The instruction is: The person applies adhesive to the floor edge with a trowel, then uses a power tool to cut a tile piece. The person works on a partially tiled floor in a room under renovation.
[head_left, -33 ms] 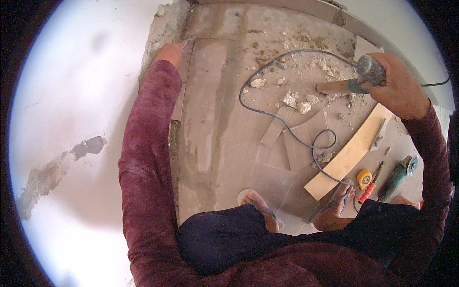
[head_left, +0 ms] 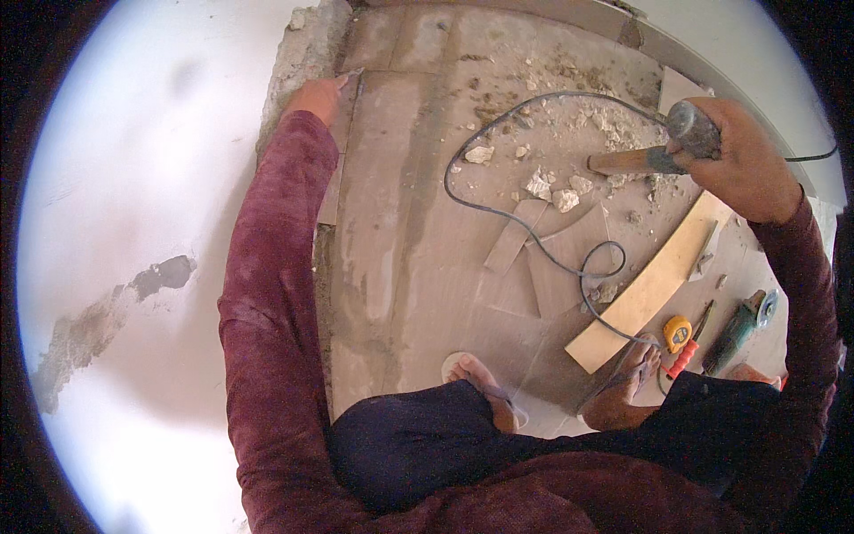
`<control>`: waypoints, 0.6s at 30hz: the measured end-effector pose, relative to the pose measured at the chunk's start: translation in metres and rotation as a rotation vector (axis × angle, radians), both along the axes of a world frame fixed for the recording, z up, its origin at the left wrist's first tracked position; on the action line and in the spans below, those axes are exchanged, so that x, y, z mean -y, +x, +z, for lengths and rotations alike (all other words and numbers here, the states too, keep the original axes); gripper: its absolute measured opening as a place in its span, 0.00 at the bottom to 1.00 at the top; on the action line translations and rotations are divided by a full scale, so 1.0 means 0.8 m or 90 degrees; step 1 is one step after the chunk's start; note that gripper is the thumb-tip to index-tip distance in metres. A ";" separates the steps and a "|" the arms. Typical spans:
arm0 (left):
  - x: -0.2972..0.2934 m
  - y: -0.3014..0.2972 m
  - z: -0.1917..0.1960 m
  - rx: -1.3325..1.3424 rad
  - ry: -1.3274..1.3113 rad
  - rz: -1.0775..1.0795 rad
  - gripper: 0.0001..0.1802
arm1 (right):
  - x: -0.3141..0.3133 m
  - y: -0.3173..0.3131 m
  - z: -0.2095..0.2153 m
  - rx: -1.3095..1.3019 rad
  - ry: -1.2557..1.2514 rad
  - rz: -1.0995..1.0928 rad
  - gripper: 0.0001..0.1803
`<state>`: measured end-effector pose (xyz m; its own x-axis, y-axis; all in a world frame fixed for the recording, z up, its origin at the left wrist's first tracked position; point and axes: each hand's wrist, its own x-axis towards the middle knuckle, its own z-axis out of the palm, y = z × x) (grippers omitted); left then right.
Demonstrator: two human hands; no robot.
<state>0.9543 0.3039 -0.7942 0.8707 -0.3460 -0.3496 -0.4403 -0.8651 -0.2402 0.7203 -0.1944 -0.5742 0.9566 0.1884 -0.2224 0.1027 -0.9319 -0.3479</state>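
Note:
My left hand (head_left: 316, 100) rests low beside the broken wall edge, at the narrow strip of floor tile (head_left: 354, 89). Its fingers look curled, with one digit pointing right; whatever they grip is hidden. On the right, my right hand (head_left: 743, 160) is closed round a mallet (head_left: 633, 161) close to its thick, rounded grey head. The mallet's wooden handle points left over the rubble. Below the left hand, a row of tiles (head_left: 382, 196) runs along the wall.
A black cable (head_left: 498, 210) loops across the floor. Stone chunks (head_left: 565, 199), cut tile pieces (head_left: 569, 254) and a wooden board (head_left: 649, 285) lie ahead of my feet. To the right are a yellow tape measure (head_left: 678, 333), a red-handled tool (head_left: 683, 360) and an angle grinder (head_left: 737, 336).

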 end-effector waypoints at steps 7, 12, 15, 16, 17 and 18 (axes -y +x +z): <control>-0.013 0.012 -0.018 -0.040 0.007 0.051 0.18 | -0.004 0.014 0.003 -0.041 0.034 0.005 0.27; 0.018 0.006 0.001 -0.055 0.096 0.018 0.18 | 0.010 0.009 -0.012 0.080 -0.044 0.051 0.27; 0.011 -0.006 0.018 -0.069 0.116 -0.058 0.17 | -0.017 0.022 0.010 -0.053 -0.026 0.025 0.27; 0.016 -0.015 0.031 -0.078 0.122 -0.088 0.17 | -0.021 0.022 0.012 -0.063 -0.009 0.027 0.27; 0.019 -0.023 0.038 -0.079 0.152 -0.107 0.17 | -0.025 0.022 0.015 -0.074 0.008 0.029 0.27; 0.022 -0.029 0.042 -0.078 0.182 -0.128 0.17 | -0.019 0.017 0.010 -0.023 0.026 0.050 0.26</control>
